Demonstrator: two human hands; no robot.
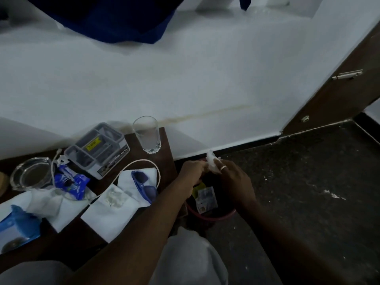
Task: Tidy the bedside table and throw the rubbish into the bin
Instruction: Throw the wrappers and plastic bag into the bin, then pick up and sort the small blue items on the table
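Between our left hand point(193, 171) and right hand point(234, 178), both pinching it, we judge the tissue point(211, 161) light, soft, grippable anywhere.

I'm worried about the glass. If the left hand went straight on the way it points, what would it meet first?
Not the glass: the left hand points rightward at the white tissue both hands hold, then the right hand. Depth is unclear.
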